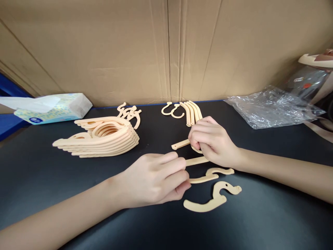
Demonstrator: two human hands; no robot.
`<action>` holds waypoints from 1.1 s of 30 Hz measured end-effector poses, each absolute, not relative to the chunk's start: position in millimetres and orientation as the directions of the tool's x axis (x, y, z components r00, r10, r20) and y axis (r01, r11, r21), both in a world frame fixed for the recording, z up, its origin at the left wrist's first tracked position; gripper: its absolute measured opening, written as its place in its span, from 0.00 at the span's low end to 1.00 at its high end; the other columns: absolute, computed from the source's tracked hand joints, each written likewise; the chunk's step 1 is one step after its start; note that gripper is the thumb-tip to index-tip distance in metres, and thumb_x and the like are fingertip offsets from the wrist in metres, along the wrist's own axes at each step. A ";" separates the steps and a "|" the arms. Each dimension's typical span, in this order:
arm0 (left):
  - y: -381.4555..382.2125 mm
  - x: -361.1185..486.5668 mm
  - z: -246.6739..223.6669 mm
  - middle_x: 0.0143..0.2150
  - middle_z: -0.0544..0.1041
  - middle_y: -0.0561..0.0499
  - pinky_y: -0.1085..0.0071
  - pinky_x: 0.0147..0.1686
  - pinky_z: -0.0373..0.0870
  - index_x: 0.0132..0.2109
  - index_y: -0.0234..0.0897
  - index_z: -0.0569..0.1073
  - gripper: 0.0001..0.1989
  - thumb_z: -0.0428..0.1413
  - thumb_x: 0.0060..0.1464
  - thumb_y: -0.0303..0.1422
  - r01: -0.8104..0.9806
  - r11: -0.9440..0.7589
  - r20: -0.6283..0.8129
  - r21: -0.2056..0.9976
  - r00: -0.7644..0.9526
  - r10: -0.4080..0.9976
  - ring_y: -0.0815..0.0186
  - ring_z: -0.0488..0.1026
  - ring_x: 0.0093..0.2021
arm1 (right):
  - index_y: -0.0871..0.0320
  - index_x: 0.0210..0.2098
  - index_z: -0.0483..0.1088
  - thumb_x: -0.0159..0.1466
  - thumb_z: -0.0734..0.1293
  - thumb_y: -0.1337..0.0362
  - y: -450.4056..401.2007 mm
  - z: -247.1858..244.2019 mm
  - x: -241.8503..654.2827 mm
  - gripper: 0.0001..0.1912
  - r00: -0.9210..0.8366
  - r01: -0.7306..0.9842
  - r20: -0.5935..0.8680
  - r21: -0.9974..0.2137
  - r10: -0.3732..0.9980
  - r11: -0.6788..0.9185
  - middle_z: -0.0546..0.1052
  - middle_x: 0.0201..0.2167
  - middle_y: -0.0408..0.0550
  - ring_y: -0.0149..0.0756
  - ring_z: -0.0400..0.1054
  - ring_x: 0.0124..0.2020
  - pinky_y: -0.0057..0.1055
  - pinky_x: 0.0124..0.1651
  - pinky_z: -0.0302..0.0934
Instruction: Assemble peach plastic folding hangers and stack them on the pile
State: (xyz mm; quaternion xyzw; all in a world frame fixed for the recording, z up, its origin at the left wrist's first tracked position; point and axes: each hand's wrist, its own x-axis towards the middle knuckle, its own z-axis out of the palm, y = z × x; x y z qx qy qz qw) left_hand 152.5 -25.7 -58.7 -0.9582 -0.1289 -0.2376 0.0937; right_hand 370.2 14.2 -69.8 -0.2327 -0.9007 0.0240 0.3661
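Observation:
My left hand [158, 178] is closed, its fingers curled at the left ends of a straight cream strip [197, 161] and a curved cream piece [204, 179]. What it grips is hidden. My right hand [213, 140] is also closed, knuckles up, over the right end of another cream strip [180, 144]; a curved part shows just under its fingers. In front of both hands lies a hook-shaped cream piece with an arm [205, 205]. Behind my right hand are several curved strips [191, 113] side by side and two loose hooks [177, 111].
A stack of cream hanger-like pieces [104, 140] sits at the left, with small loose hooks [130, 113] behind it. A tissue pack [53, 107] lies at the back left. Clear plastic bags [273, 107] lie at the back right, before a cardboard wall [117, 52].

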 end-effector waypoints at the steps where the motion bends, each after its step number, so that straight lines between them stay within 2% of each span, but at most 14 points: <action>1: -25.9 152.5 -59.2 0.26 0.69 0.53 0.72 0.24 0.58 0.32 0.35 0.74 0.08 0.54 0.60 0.27 0.301 -0.948 0.497 -0.106 0.841 0.212 0.69 0.61 0.26 | 0.57 0.23 0.57 0.52 0.53 0.82 14.2 -69.8 370.2 0.14 -0.624 0.405 0.646 -0.213 0.440 0.889 0.66 0.22 0.41 0.31 0.58 0.27 0.34 0.39 0.51; 7: -26.7 152.0 -60.9 0.26 0.68 0.53 0.73 0.22 0.57 0.31 0.35 0.72 0.06 0.53 0.56 0.25 0.350 -0.937 0.517 0.016 0.799 0.307 0.69 0.61 0.25 | 0.56 0.23 0.57 0.51 0.53 0.82 14.4 -69.7 369.4 0.14 -0.633 0.399 0.640 -0.213 0.436 0.892 0.66 0.22 0.40 0.31 0.59 0.27 0.34 0.39 0.52; 14: -23.2 151.7 -61.5 0.26 0.65 0.53 0.72 0.21 0.55 0.28 0.36 0.68 0.07 0.50 0.54 0.26 0.349 -0.932 0.441 0.095 0.825 0.354 0.68 0.60 0.26 | 0.56 0.23 0.57 0.51 0.53 0.82 14.3 -69.1 369.4 0.14 -0.636 0.407 0.635 -0.207 0.438 0.890 0.65 0.21 0.40 0.31 0.58 0.26 0.33 0.39 0.51; 17: -23.3 151.1 -60.3 0.27 0.67 0.52 0.72 0.20 0.54 0.30 0.36 0.70 0.06 0.51 0.54 0.28 0.334 -0.939 0.454 0.081 0.827 0.333 0.67 0.60 0.26 | 0.56 0.23 0.57 0.51 0.53 0.82 14.6 -69.5 369.2 0.14 -0.636 0.409 0.634 -0.206 0.440 0.889 0.65 0.21 0.40 0.31 0.58 0.27 0.33 0.39 0.51; 19: -24.6 151.3 -58.3 0.30 0.69 0.51 0.72 0.21 0.56 0.37 0.35 0.73 0.06 0.53 0.56 0.30 0.309 -0.950 0.453 0.039 0.842 0.293 0.67 0.61 0.27 | 0.56 0.23 0.58 0.52 0.53 0.82 14.9 -69.9 369.2 0.14 -0.637 0.408 0.633 -0.207 0.440 0.889 0.65 0.22 0.40 0.31 0.58 0.27 0.33 0.39 0.51; 22: -26.8 151.9 -55.7 0.32 0.71 0.52 0.72 0.23 0.60 0.48 0.34 0.73 0.13 0.54 0.58 0.33 0.271 -0.962 0.430 -0.029 0.872 0.232 0.67 0.65 0.28 | 0.56 0.23 0.58 0.52 0.53 0.82 15.3 -70.3 369.3 0.14 -0.638 0.408 0.631 -0.209 0.441 0.889 0.66 0.22 0.40 0.32 0.59 0.28 0.33 0.39 0.51; 24: -27.4 151.9 -55.7 0.29 0.69 0.53 0.72 0.22 0.59 0.45 0.34 0.75 0.11 0.54 0.59 0.34 0.263 -0.964 0.441 -0.052 0.872 0.214 0.68 0.64 0.26 | 0.57 0.23 0.58 0.52 0.53 0.82 15.4 -70.3 369.3 0.14 -0.639 0.409 0.630 -0.207 0.441 0.889 0.65 0.22 0.40 0.32 0.59 0.28 0.33 0.39 0.51; 26: -27.5 151.5 -56.6 0.26 0.67 0.53 0.71 0.21 0.57 0.36 0.35 0.75 0.09 0.53 0.60 0.34 0.277 -0.959 0.482 -0.061 0.849 0.214 0.68 0.62 0.25 | 0.56 0.23 0.58 0.52 0.53 0.82 15.4 -70.1 369.1 0.14 -0.639 0.411 0.629 -0.205 0.441 0.888 0.65 0.22 0.40 0.31 0.58 0.27 0.33 0.39 0.51; 29: -27.7 150.9 -57.6 0.24 0.65 0.53 0.70 0.20 0.55 0.26 0.37 0.69 0.13 0.54 0.59 0.33 0.293 -0.953 0.545 -0.073 0.812 0.208 0.68 0.60 0.23 | 0.56 0.23 0.58 0.52 0.53 0.82 15.2 -70.0 369.0 0.14 -0.641 0.414 0.625 -0.208 0.446 0.886 0.65 0.22 0.40 0.32 0.58 0.27 0.33 0.39 0.51; 33: -28.4 151.2 -56.3 0.25 0.68 0.54 0.71 0.20 0.57 0.34 0.36 0.74 0.07 0.55 0.58 0.35 0.258 -0.963 0.526 -0.076 0.831 0.181 0.68 0.61 0.23 | 0.56 0.24 0.59 0.53 0.53 0.82 15.0 -70.3 369.3 0.15 -0.640 0.414 0.625 -0.210 0.448 0.885 0.66 0.22 0.40 0.32 0.59 0.28 0.34 0.39 0.52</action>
